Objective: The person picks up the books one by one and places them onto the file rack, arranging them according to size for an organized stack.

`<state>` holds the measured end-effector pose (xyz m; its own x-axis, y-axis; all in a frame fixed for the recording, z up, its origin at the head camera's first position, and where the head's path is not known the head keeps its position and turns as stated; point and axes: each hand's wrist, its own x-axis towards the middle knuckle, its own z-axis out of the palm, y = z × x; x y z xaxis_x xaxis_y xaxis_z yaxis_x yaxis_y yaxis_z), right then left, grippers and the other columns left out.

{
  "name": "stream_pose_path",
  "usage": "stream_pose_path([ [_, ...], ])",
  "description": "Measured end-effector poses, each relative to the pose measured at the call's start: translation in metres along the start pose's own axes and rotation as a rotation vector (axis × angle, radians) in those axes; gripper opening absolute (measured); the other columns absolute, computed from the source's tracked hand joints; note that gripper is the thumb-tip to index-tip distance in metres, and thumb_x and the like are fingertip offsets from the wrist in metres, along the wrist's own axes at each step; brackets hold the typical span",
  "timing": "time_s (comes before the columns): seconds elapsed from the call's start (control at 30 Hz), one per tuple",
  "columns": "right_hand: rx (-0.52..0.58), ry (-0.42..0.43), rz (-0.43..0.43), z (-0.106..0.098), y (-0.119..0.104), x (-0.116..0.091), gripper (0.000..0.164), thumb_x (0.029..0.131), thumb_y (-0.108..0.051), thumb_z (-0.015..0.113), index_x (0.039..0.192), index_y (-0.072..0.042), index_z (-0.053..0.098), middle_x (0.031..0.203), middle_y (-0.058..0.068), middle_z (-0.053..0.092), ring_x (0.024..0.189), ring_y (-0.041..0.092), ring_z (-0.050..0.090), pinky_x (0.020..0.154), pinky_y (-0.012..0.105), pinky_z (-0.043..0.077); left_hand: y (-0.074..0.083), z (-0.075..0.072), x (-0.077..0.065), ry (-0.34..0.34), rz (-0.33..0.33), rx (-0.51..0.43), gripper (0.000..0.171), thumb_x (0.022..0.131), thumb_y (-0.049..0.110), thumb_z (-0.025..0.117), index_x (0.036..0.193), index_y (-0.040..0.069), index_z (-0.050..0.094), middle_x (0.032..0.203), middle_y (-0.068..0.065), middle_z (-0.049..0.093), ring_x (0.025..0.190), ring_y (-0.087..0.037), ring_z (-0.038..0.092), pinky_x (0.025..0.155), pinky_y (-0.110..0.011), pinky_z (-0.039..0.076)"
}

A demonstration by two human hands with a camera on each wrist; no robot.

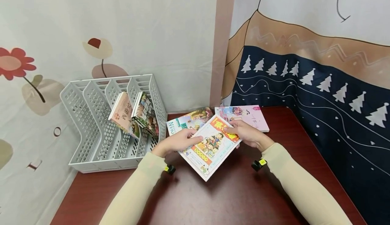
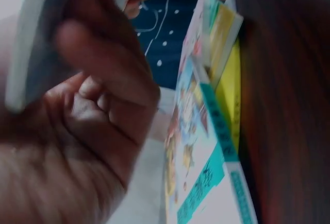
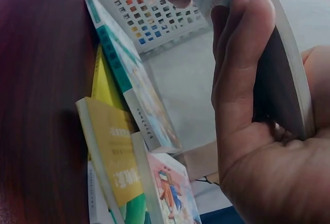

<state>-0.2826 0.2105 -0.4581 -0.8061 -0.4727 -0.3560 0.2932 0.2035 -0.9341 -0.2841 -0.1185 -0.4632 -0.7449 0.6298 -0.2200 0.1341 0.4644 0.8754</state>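
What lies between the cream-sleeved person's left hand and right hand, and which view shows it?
A rectangular white book with orange panels on its cover; the left hand and right hand each grip it. The head view shows this.

The left forearm [image 1: 131, 198] and right forearm [image 1: 307, 191], in long cream fabric sleeves [image 1: 155, 165], slant inward. The bare left hand [image 1: 180, 139] and bare right hand [image 1: 248, 135] face each other, thumbs [image 1: 196, 139] on top, fingers [image 3: 240, 59] underneath, gripping.
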Motion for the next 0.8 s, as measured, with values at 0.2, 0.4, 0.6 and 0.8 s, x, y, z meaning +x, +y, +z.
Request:
stream_pose_path([
  [0.2, -0.008, 0.002, -0.008, -0.002, 0.001, 0.000, 0.049, 0.116, -0.031, 0.056, 0.155, -0.002, 0.053, 0.111, 0.009, 0.081, 0.090, 0.022, 0.082, 0.060, 0.026, 0.059, 0.001, 0.007, 0.002, -0.006, 0.016, -0.069, 0.042, 0.117, 0.039, 0.056, 0.141, 0.007, 0.067, 0.100, -0.011, 0.085, 0.079, -0.023, 0.084, 0.076, -0.037, 0.068],
  [0.4, 0.021, 0.053, -0.005, -0.005, 0.006, 0.003, 0.057, 0.115, -0.039, 0.059, 0.159, -0.003, 0.052, 0.119, 0.010, 0.079, 0.097, 0.021, 0.080, 0.076, 0.028, 0.065, 0.001, 0.011, 0.002, 0.022, 0.014, -0.139, 0.042, 0.118, 0.034, 0.053, 0.146, 0.005, 0.064, 0.102, -0.014, 0.085, 0.080, -0.024, 0.084, 0.075, -0.041, 0.069],
  [0.6, 0.122, 0.165, -0.061, -0.006, 0.008, 0.004, 0.063, 0.116, -0.046, 0.055, 0.160, -0.003, 0.048, 0.123, 0.008, 0.078, 0.101, 0.019, 0.081, 0.087, 0.032, 0.068, 0.005, 0.012, 0.004, 0.119, 0.033, -0.169, 0.040, 0.118, 0.034, 0.051, 0.141, 0.005, 0.066, 0.100, -0.013, 0.084, 0.078, -0.023, 0.083, 0.071, -0.040, 0.069],
  [0.8, 0.219, 0.194, -0.105, 0.006, 0.007, 0.002, 0.062, 0.118, -0.046, 0.051, 0.164, -0.004, 0.042, 0.118, 0.005, 0.083, 0.100, 0.016, 0.083, 0.088, 0.032, 0.069, 0.014, 0.016, 0.004, 0.220, 0.055, -0.159, 0.043, 0.119, 0.036, 0.051, 0.146, 0.005, 0.063, 0.103, -0.014, 0.084, 0.079, -0.020, 0.082, 0.070, -0.036, 0.068],
])
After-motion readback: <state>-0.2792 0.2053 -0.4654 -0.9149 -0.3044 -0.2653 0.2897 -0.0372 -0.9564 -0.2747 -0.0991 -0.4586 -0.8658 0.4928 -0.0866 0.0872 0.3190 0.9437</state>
